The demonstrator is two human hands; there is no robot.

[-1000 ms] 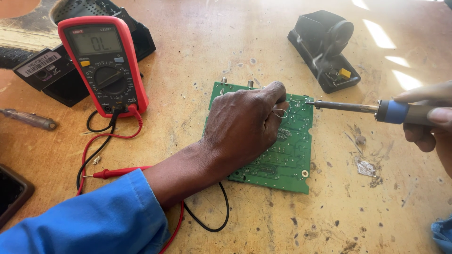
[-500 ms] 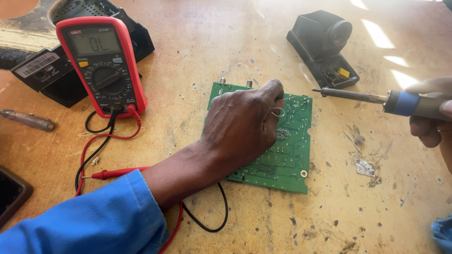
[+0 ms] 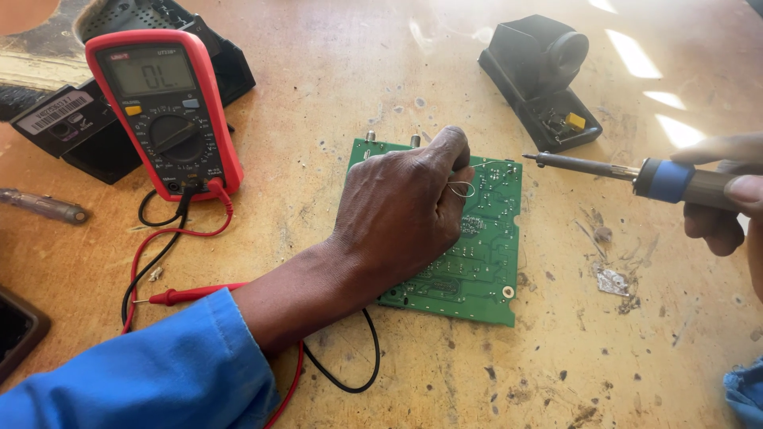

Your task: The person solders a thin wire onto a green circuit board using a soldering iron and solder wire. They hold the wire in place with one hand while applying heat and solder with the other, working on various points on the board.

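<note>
Green circuit board [image 3: 485, 262] lying flat at mid-bench, pinned under the left hand [image 3: 397, 214].

Rectangular, densely printed with pale traces, two metal connectors on the far edge, a mounting hole at the near right corner. Left fingers curled, seemingly pinching a thin loop of solder wire [image 3: 461, 189] over the board. Right hand [image 3: 719, 202] closed round a blue-collared soldering iron [image 3: 628, 173], tip hovering just right of the board. Red multimeter [image 3: 163, 111] far left, black iron stand [image 3: 540, 75] far right.
</note>
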